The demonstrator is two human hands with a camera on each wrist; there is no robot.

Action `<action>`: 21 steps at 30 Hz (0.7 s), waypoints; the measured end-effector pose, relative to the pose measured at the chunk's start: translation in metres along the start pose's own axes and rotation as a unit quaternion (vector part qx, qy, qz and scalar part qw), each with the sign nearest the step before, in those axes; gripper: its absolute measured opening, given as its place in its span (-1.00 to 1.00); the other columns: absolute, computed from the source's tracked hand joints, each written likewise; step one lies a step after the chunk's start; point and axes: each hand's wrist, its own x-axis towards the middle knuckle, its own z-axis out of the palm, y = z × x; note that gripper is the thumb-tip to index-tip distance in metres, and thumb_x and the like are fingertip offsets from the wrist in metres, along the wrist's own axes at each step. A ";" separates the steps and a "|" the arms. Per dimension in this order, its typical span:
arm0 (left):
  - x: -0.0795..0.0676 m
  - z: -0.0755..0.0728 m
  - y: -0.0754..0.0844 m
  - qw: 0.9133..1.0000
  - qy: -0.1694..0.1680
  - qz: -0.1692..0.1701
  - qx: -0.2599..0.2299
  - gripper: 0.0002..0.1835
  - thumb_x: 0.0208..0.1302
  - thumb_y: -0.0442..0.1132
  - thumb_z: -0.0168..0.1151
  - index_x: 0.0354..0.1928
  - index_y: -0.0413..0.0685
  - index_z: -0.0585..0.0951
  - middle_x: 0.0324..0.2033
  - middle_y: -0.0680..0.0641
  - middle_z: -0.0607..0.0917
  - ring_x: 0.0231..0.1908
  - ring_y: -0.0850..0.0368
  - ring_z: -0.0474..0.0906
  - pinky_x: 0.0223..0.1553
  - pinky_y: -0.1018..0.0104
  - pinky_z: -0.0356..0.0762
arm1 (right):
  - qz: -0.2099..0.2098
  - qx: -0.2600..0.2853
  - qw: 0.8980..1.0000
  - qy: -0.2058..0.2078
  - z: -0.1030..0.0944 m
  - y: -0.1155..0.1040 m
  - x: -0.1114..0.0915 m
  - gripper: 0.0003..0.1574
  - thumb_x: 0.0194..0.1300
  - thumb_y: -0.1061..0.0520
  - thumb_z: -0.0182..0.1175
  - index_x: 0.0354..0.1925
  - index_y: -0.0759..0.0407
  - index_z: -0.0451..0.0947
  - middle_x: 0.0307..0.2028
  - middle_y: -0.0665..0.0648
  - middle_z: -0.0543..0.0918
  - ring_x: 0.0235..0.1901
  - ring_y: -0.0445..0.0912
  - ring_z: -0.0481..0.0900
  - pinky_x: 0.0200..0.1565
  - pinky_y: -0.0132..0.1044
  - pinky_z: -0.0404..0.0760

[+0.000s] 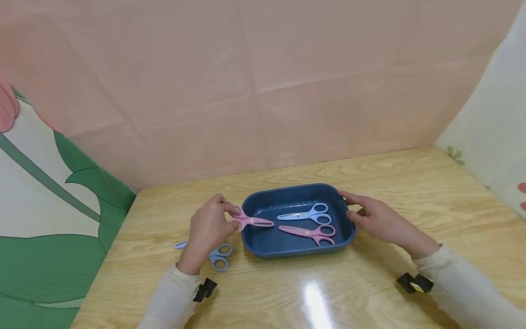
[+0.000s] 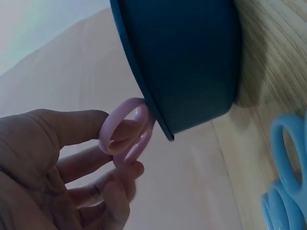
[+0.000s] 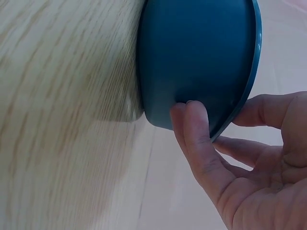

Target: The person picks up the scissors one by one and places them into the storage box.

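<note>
My left hand (image 1: 208, 225) pinches the handle loops of a pair of pink scissors (image 1: 251, 221) at the left end of a dark blue tray (image 1: 283, 255). Their blades reach over the rim into the tray. In the left wrist view the pink handle (image 2: 106, 130) lies between thumb and fingers, right beside the tray's rim. At the other end, my right hand (image 1: 380, 220) grips the tray's rim, with fingertips (image 3: 195, 115) against the outer wall. Inside the tray lie light blue scissors (image 1: 307, 214) and a second pair of pink scissors (image 1: 303, 231).
Another pair of blue scissors (image 1: 213, 257) lies on the wooden table (image 1: 263, 292) left of the tray, partly hidden under my left wrist. A pink cloth backdrop (image 1: 263, 91) rises behind the table. Patterned panels stand at both sides.
</note>
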 end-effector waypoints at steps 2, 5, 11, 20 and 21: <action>0.001 0.002 0.001 1.000 0.005 0.007 0.011 -0.83 -0.09 -0.22 0.54 -0.39 0.20 0.81 -0.31 0.17 0.61 -0.48 0.19 0.47 -0.53 0.33 0.35 | 0.001 -0.001 1.000 -0.001 0.001 -0.001 0.001 -0.24 0.45 0.19 0.08 0.52 0.19 0.10 0.26 0.52 0.42 -0.32 -0.11 0.58 -0.46 -0.35 0.56; 0.002 0.004 0.002 0.999 0.017 0.020 0.024 -0.85 -0.09 -0.22 0.52 -0.41 0.20 0.81 -0.30 0.16 0.63 -0.42 0.16 0.52 -0.50 0.30 0.41 | 0.008 -0.005 1.000 0.000 0.000 -0.001 0.001 -0.24 0.45 0.19 0.06 0.52 0.18 0.10 0.27 0.52 0.42 -0.32 -0.09 0.57 -0.46 -0.35 0.56; 0.002 0.006 0.003 1.000 0.014 0.013 0.021 -0.86 -0.07 -0.23 0.52 -0.42 0.21 0.81 -0.26 0.15 0.66 -0.24 0.10 0.59 -0.39 0.21 0.51 | 0.006 -0.010 1.000 0.006 0.001 0.000 0.002 -0.25 0.45 0.20 0.06 0.52 0.16 0.12 0.26 0.50 0.44 -0.29 -0.09 0.58 -0.44 -0.34 0.58; 0.005 0.013 0.004 0.999 0.030 0.015 0.018 -0.89 -0.05 -0.21 0.50 -0.44 0.20 0.81 -0.16 0.07 0.70 -0.09 0.01 0.54 -0.29 0.05 0.59 | 0.005 -0.008 1.000 0.005 0.000 0.000 0.001 -0.25 0.44 0.20 0.05 0.52 0.17 0.12 0.26 0.51 0.43 -0.32 -0.08 0.57 -0.48 -0.34 0.55; 0.005 0.014 0.004 0.999 0.034 0.014 0.017 -0.89 -0.05 -0.22 0.50 -0.44 0.19 0.81 -0.15 0.06 0.70 -0.10 0.01 0.53 -0.29 0.05 0.59 | 0.005 -0.008 1.000 0.004 0.000 0.000 0.001 -0.24 0.44 0.21 0.05 0.52 0.17 0.12 0.26 0.51 0.43 -0.33 -0.07 0.57 -0.49 -0.34 0.55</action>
